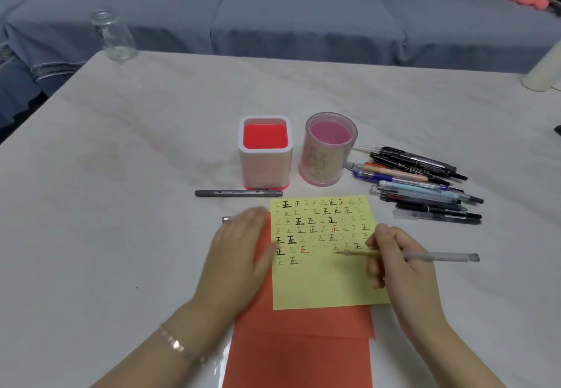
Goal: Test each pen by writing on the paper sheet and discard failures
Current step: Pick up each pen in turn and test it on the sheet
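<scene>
A yellow paper sheet (321, 281) with several rows of small written marks lies on red sheets (300, 351). My right hand (397, 269) grips a clear pen (437, 256), its tip just over the sheet's right part and its barrel pointing right. My left hand (239, 254) lies blurred at the sheet's left edge, fingers straight; a small pen cap (226, 219) shows by its fingertips. A pile of several pens (425, 187) lies to the right. A grey marker (238, 193) lies alone above the sheet.
Behind the sheet, two empty pen holders stand on the white table (121, 205): a square white one with a red inside (266, 154) and a round pink one (329, 149). A glass jar (113, 35) stands at the far left edge. A blue sofa (273, 14) lies beyond.
</scene>
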`<state>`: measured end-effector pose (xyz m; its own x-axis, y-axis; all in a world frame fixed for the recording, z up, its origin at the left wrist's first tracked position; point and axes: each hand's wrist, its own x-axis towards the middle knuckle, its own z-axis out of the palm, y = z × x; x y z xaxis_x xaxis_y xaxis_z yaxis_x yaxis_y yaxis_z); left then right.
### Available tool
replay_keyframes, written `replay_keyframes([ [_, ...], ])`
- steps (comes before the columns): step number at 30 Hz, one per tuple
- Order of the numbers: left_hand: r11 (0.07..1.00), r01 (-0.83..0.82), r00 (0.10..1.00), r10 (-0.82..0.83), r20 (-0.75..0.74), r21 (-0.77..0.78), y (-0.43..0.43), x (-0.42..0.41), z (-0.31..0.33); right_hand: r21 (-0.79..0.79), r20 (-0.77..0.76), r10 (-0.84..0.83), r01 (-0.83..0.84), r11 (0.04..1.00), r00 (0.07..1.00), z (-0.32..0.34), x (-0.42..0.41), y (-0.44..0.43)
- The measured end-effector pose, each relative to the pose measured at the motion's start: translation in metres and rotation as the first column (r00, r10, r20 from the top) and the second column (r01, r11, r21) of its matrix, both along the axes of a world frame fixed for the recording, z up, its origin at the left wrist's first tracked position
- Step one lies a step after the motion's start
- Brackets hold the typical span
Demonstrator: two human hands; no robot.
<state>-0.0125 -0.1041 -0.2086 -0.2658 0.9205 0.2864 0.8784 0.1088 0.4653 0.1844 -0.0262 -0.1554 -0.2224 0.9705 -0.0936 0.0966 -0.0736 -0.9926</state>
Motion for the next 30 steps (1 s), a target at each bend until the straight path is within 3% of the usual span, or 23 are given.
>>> replay_keyframes([
  [2,0.987,0.160,0.987,-0.160,-0.010,-0.023,-0.008,0.017,-0.003,-0.017,-0.049,-0.003,0.002,1.000,0.999,-0.002,-0.003,0.000],
  [4,0.976,0.207,0.976,-0.211,-0.057,-0.070,-0.010,0.026,-0.011,-0.039,-0.083,-0.001,-0.003,0.999,0.997,-0.006,-0.008,0.001],
  [11,0.978,0.083,0.981,-0.114,-0.157,-0.190,-0.006,0.028,-0.028,-0.059,-0.077,0.044,-0.049,0.997,0.996,-0.018,-0.030,0.001],
  [22,0.993,0.056,0.993,-0.066,-0.093,-0.105,-0.004,0.031,-0.028,0.147,0.134,-0.253,0.233,0.961,0.958,-0.054,-0.057,-0.002],
  [30,0.994,0.051,0.996,-0.058,-0.073,-0.098,-0.004,0.030,-0.027,0.240,0.253,-0.182,0.120,0.963,0.950,-0.061,-0.060,-0.005],
])
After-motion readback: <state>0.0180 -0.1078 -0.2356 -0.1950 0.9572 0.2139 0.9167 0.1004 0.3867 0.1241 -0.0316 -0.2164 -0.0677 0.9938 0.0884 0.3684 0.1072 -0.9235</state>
